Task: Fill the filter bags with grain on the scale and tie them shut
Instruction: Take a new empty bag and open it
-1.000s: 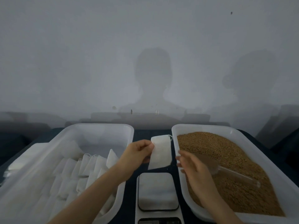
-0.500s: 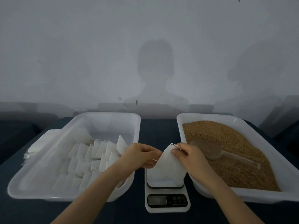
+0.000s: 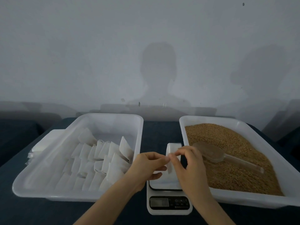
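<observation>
L hand (image 3: 146,166), R hand (image 3: 190,164), bag (image 3: 174,146) between

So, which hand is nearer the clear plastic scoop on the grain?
Right. The right hand is just beside the clear plastic scoop; the left hand is farther, past the white filter bag.

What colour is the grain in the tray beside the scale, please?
The grain is golden brown, clearest in the head view.

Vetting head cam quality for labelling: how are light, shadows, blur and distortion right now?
Head view: dim, flat light. Soft head-and-shoulders shadow at centre of the wall, a fainter one to the right. Wide-angle splays the grain bin rim. Left hand and right hand, pinching the bag, look slightly smeared. Scale display unreadable.
</observation>
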Action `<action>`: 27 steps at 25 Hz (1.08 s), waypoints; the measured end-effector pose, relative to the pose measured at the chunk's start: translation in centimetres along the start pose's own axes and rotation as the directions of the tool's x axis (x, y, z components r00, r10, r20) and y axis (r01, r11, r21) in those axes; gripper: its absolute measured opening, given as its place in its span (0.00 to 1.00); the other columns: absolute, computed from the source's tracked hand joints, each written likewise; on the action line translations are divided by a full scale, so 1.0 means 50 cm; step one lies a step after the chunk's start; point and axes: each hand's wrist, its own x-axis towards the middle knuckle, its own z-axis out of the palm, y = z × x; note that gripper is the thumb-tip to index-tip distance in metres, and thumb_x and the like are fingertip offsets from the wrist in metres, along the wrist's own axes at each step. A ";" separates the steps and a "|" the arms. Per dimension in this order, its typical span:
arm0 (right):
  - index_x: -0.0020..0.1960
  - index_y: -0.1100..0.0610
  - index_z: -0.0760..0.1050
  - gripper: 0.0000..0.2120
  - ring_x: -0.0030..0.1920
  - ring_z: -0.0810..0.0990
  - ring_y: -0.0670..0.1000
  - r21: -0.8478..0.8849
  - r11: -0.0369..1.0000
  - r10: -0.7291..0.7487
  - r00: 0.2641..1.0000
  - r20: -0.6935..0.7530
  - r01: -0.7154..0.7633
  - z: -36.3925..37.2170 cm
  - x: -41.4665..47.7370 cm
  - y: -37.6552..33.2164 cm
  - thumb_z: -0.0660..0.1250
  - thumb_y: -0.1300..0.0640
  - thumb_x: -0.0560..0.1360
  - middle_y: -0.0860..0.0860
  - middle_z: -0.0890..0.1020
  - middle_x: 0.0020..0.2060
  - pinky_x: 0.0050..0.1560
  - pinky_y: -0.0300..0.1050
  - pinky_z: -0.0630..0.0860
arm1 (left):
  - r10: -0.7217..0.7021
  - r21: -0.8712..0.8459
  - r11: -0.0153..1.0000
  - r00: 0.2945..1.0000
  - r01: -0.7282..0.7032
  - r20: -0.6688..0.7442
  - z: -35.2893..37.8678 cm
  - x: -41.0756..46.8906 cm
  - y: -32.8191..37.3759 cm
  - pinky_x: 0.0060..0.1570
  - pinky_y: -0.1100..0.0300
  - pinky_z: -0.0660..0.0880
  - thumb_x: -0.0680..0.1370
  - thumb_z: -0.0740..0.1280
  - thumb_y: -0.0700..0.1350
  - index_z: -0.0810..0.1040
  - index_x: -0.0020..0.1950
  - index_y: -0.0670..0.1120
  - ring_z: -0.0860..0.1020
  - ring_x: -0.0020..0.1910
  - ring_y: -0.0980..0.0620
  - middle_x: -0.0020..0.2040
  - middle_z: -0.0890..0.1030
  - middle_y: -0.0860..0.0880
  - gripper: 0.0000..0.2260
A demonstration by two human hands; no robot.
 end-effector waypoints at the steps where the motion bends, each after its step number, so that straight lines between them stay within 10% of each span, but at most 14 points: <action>1: 0.44 0.51 0.76 0.06 0.53 0.69 0.42 -0.031 1.000 -0.001 1.000 -0.010 0.000 0.001 -0.001 0.001 0.69 0.49 0.72 0.42 0.73 0.47 0.50 0.33 0.63 | 0.011 -0.001 1.000 1.000 -0.011 -0.027 0.007 -0.002 -0.003 0.40 0.64 0.76 0.73 0.74 0.50 0.83 0.39 0.49 0.81 0.41 0.57 0.40 0.84 0.52 0.05; 9: 0.42 0.50 0.80 0.04 0.39 0.80 0.39 0.351 0.810 0.357 0.870 0.340 -0.470 -0.030 0.016 0.004 0.68 0.51 0.74 0.45 0.83 0.37 0.40 0.35 0.73 | 0.064 0.045 0.997 0.997 -0.062 -0.045 0.031 -0.017 -0.014 0.40 0.66 0.76 0.75 0.71 0.47 0.82 0.43 0.47 0.82 0.40 0.58 0.42 0.84 0.51 0.05; 13: 0.41 0.52 0.73 0.05 0.34 0.78 0.43 0.054 0.991 0.116 0.987 0.108 -0.122 -0.039 0.016 0.002 0.69 0.56 0.74 0.46 0.78 0.33 0.33 0.36 0.73 | 0.129 0.087 0.990 0.958 -0.110 -0.257 0.050 -0.018 -0.020 0.36 0.67 0.77 0.77 0.67 0.43 0.77 0.43 0.44 0.81 0.37 0.58 0.39 0.83 0.49 0.04; 17: 0.46 0.55 0.78 0.08 0.35 0.74 0.45 -0.323 0.892 -0.241 0.937 0.254 0.317 -0.033 0.013 0.001 0.70 0.65 0.70 0.49 0.76 0.39 0.31 0.35 0.69 | 0.357 0.219 0.929 0.883 -0.300 -0.305 0.072 -0.031 -0.015 0.35 0.70 0.74 0.75 0.69 0.44 0.75 0.40 0.46 0.78 0.35 0.57 0.35 0.80 0.51 0.05; 23: 0.36 0.58 0.81 0.09 0.32 0.76 0.57 0.155 0.941 0.234 0.907 0.351 -0.302 -0.060 0.034 -0.004 0.66 0.59 0.74 0.55 0.80 0.30 0.35 0.43 0.70 | 0.680 0.728 0.496 0.733 -0.473 0.014 0.076 -0.041 -0.042 0.36 0.70 0.69 0.75 0.69 0.47 0.61 0.38 0.58 0.71 0.37 0.57 0.37 0.69 0.61 0.17; 27: 0.37 0.55 0.83 0.07 0.38 0.81 0.55 0.130 0.923 0.293 0.880 0.373 -0.363 -0.070 0.030 -0.014 0.68 0.57 0.72 0.56 0.83 0.35 0.41 0.53 0.77 | 0.875 0.822 0.087 0.438 -0.563 0.207 0.060 -0.035 -0.044 0.50 0.60 0.76 0.64 0.78 0.53 0.68 0.52 0.52 0.75 0.53 0.55 0.51 0.79 0.51 0.24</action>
